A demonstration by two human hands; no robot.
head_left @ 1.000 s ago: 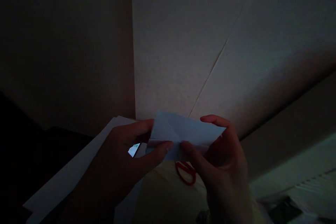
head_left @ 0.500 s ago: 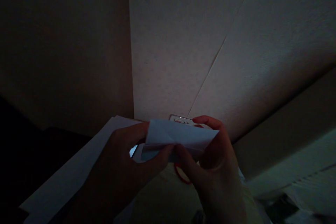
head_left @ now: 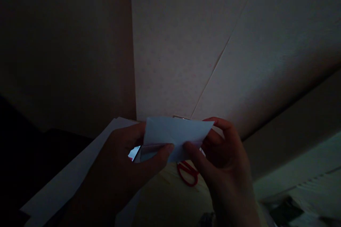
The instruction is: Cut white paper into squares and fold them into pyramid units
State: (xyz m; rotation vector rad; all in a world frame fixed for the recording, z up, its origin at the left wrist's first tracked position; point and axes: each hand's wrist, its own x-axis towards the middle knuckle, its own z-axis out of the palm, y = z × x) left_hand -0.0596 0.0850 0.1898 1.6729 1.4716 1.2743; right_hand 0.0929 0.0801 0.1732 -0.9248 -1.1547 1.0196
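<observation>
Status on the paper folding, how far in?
Done: the paper already carries creases and a folded flap. In hand: left hand and right hand pinch its lower edge. Left: unclear; scissors lie untouched beneath, a larger sheet lies flat.

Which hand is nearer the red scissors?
Right. The right hand sits just beside the red scissors, its thumb over them; the left hand is farther to their left. Both pinch the folded paper.

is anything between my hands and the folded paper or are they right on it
Nothing visible does. The left hand pinches the folded paper at its left edge, the right hand at its right. The red scissors lie below the paper, clear of both hands.
</observation>
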